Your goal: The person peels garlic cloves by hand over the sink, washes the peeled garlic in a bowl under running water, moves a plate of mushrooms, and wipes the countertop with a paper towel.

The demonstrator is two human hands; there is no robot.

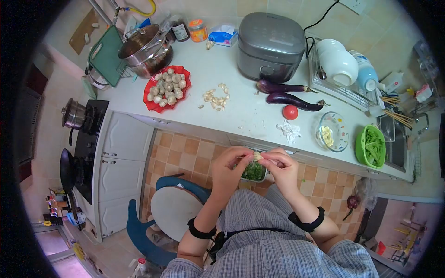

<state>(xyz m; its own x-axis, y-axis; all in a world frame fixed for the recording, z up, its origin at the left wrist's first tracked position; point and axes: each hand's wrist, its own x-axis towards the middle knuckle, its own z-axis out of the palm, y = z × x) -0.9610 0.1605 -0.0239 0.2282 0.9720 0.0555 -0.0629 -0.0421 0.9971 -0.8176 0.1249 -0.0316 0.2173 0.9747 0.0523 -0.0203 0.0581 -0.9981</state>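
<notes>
Where fingers pinch, garlic shows — pale.

I see a grey rice cooker, purple eggplants and a red tomato before it, cream garlic cloves to its left, a flower-patterned bowl front-right.

My clove looks matt, peels papery. Bowl: clear smooth glass. 2 eggplants: glossy. Plate: glossy plastic. Pot: shiny metal. Counter: smooth. My shirt: matt woven cloth.
</notes>
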